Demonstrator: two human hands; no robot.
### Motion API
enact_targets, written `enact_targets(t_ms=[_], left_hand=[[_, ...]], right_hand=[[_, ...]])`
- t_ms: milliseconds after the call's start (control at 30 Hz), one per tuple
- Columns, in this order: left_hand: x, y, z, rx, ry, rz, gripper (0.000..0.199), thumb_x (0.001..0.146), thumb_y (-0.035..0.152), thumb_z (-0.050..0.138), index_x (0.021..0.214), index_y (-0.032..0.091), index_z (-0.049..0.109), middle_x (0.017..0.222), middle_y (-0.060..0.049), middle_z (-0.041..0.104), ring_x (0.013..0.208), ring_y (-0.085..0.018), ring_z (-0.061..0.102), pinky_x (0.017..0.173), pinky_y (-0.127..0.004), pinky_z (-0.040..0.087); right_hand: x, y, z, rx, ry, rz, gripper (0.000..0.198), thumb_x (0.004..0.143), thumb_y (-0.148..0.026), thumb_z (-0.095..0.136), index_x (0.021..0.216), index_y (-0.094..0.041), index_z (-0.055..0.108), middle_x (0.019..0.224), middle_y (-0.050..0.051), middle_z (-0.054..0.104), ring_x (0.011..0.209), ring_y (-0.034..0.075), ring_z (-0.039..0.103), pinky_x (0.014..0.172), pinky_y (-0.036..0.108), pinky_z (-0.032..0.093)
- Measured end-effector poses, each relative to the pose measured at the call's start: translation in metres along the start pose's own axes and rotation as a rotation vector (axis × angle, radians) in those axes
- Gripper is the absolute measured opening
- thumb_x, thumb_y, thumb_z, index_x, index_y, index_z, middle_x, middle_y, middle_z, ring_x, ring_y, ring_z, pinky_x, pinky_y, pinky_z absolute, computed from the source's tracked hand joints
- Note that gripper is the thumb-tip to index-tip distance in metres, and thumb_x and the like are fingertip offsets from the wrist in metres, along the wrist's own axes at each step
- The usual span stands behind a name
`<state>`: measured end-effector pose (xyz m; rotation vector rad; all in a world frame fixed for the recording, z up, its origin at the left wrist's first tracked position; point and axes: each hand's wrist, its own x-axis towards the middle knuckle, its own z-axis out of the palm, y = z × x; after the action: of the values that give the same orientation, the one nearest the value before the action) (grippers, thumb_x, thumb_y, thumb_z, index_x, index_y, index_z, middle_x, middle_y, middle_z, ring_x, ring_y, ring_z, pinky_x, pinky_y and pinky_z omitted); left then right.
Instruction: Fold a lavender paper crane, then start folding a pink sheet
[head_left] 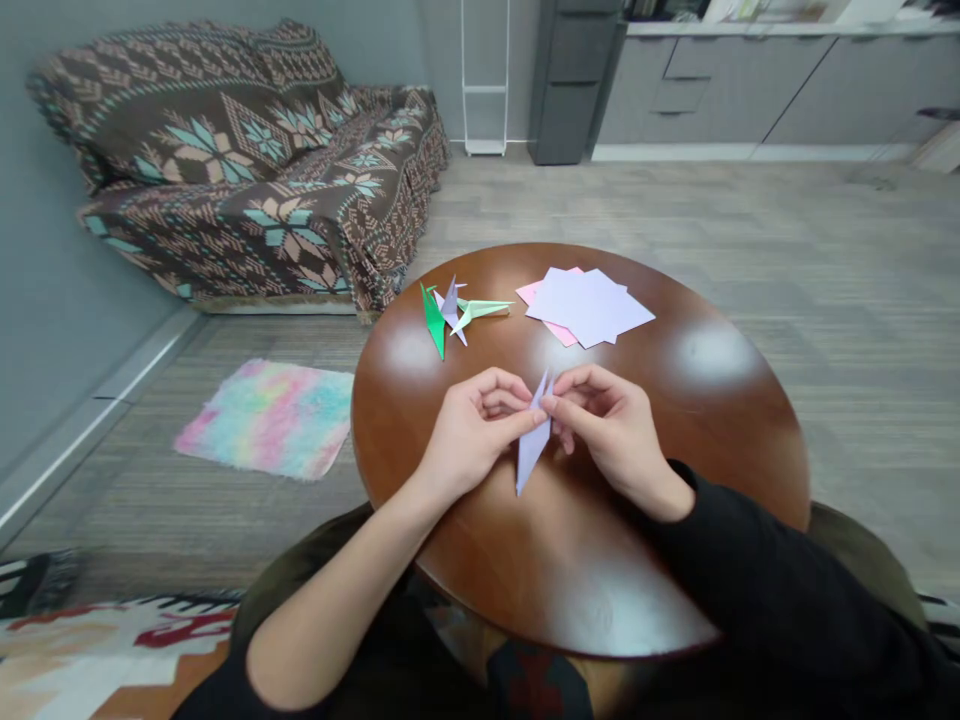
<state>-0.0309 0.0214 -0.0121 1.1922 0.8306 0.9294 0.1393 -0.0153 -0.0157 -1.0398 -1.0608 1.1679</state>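
Between my two hands is a lavender folded paper (533, 450), a narrow diamond shape with split points at its far end and one point toward me. My left hand (487, 415) pinches its left side, thumb on the near face. From the right, my right hand (607, 425) grips it near the split points with thumb and fingers. Beyond my hands lie folded paper cranes: a green one (433, 322), a lavender one (450, 303) and a pale green one (480, 311). The fingertips behind the paper are partly hidden.
A stack of lavender paper sheets (589, 305) with pink sheets (559, 333) under it lies at the table's far side. The round brown table (720, 430) has a curved edge close to my body. Behind it stand a covered sofa (262, 190) and a fluffy rug (270, 418).
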Motion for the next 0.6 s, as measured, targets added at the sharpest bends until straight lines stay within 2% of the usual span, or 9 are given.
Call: enact_targets(t_ms=[133,333,500,600], left_hand=[[0.0,0.002,0.0,0.032,0.002,0.002,0.028,0.069,0.018,0.09,0.085,0.015,0.067,0.071,0.001,0.076,0.068,-0.012,0.071,0.07,-0.021,0.053],[-0.003,0.006,0.005,0.068,0.014,-0.023,0.028,0.068,0.018,0.09,0.083,0.015,0.067,0.071,0.0,0.076,0.067,-0.012,0.071,0.069,-0.022,0.053],[-0.004,0.005,0.009,0.092,0.02,-0.056,0.026,0.069,0.018,0.089,0.081,0.014,0.067,0.069,0.0,0.075,0.067,-0.012,0.07,0.069,-0.022,0.051],[-0.003,0.002,0.008,-0.012,0.007,-0.085,0.031,0.066,0.019,0.092,0.084,0.014,0.068,0.071,0.0,0.076,0.067,-0.012,0.069,0.069,-0.021,0.05]], right_hand=[[0.0,0.002,-0.002,-0.008,0.003,0.04,0.025,0.077,-0.034,0.089,0.084,-0.018,0.071,0.055,-0.004,0.066,0.038,0.008,0.054,0.036,0.019,0.04],[0.003,0.005,-0.002,0.107,0.061,0.156,0.025,0.074,-0.034,0.091,0.08,-0.017,0.074,0.054,-0.003,0.064,0.041,0.007,0.052,0.036,0.018,0.038],[0.004,-0.002,0.001,0.23,0.111,0.212,0.03,0.062,-0.028,0.097,0.077,-0.016,0.074,0.073,0.002,0.075,0.044,0.004,0.05,0.036,0.014,0.038],[0.004,-0.005,0.002,0.267,0.094,0.223,0.027,0.068,-0.029,0.094,0.079,-0.017,0.072,0.057,-0.004,0.064,0.043,0.005,0.048,0.036,0.013,0.037]])
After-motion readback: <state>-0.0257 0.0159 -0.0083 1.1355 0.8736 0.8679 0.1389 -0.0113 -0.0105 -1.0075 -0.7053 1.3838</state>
